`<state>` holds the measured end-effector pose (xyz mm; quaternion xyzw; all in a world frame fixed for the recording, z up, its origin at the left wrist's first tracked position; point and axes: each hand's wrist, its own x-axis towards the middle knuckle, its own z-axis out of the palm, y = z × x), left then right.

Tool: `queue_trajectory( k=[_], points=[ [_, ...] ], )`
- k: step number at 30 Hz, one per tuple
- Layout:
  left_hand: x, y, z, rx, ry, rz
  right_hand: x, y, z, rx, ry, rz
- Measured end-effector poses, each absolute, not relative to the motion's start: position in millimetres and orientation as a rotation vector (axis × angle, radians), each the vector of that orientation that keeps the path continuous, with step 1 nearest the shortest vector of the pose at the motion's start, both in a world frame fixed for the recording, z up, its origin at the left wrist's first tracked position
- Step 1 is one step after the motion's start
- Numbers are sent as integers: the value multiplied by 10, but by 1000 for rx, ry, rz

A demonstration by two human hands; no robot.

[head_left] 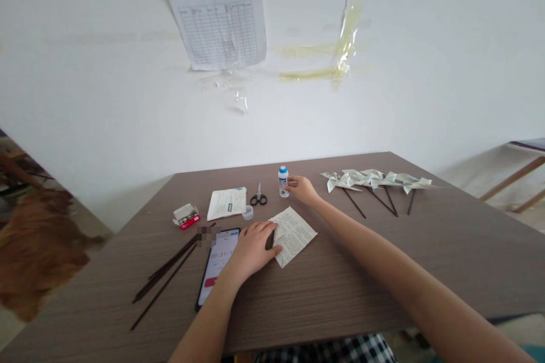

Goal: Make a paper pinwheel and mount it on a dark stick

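A white glue bottle [283, 182] with a blue cap stands upright toward the back of the table. My right hand [302, 190] reaches it from the right, thumb across its front and the other fingers partly hidden. Nearer to me lies a square of printed paper [293, 235], turned cornerwise, with crease lines on it. On its left edge rests my left hand [258, 247], palm down, thumb spread away from the fingers. Under that wrist, a phone [219, 266] showing a running timer is partly covered.
Scissors [258, 195], a tape roll [247, 213] and a stack of paper [227, 203] lie behind my left hand. Leftward are an opened small red-and-white box [186, 216] and dark thin sticks [166, 272]. Several paper pinwheels [374, 178] on sticks lie at the right, near the wall.
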<state>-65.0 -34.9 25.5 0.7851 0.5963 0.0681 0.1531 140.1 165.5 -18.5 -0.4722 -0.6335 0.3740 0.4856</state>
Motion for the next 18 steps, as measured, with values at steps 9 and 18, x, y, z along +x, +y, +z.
queue_trajectory(
  k=[9, 18],
  points=[
    [-716, -349, 245, 2237, 1721, 192, 1070, 1788, -49, -1289, -1667, 782],
    [-729, -356, 233, 2242, 1733, 169, 858, 1781, -41, -1347, -1716, 736]
  ],
)
